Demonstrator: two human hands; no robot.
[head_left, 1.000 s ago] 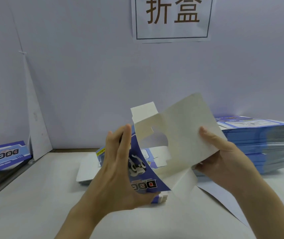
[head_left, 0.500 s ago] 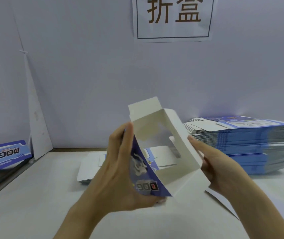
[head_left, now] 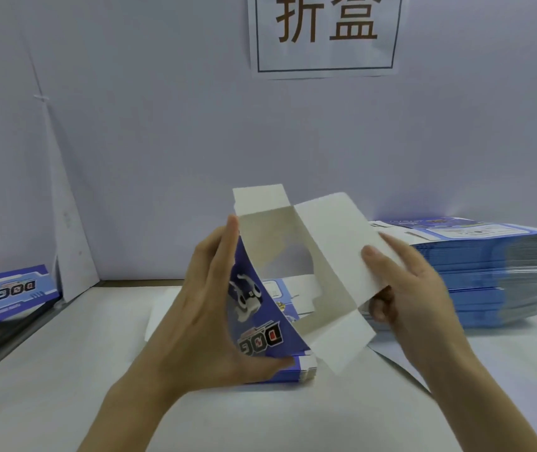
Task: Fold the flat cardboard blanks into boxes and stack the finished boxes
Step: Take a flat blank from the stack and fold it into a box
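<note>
Two hands are used: the half-opened blank (head_left: pixel 332 243) is held above the table (head_left: pixel 48 386), its printed panel clasped by the left hand (head_left: pixel 195 314) between straight fingers and thumb, its white panel pinched by the right hand (head_left: pixel 414 288). Creases should be squared evenly, without bowing, before flaps are tucked.

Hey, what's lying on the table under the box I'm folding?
A low pile of flat blanks lies under the half-folded box; the box and left hand cover most of it.
</note>
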